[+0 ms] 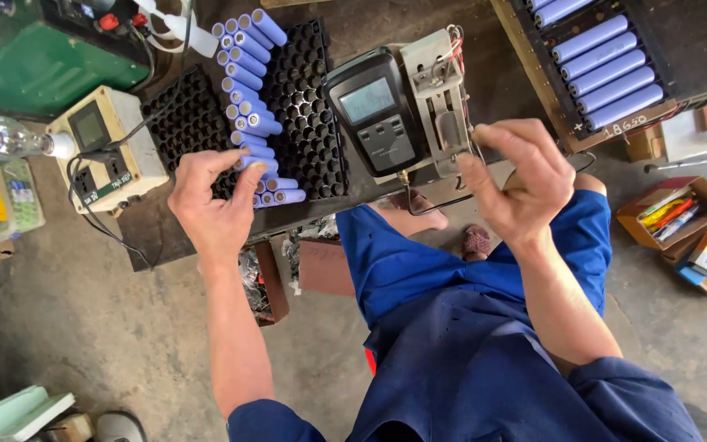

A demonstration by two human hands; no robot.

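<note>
My left hand (213,205) reaches to a pile of lilac cylindrical battery cells (249,98) lying on a black honeycomb cell tray (308,123); its thumb and fingers pinch one cell at the near end of the pile. My right hand (521,176) hovers beside a grey metal test fixture (438,98) with its fingers curled and apart, and I see nothing in it. A black handheld tester with a grey screen (372,115) lies just left of the fixture.
A beige meter box with sockets (106,147) and a clear light bulb (6,137) sit at the left. A second tray of lilac cells (603,65) stands at the upper right. Cardboard boxes (685,217) rest on the floor at the right.
</note>
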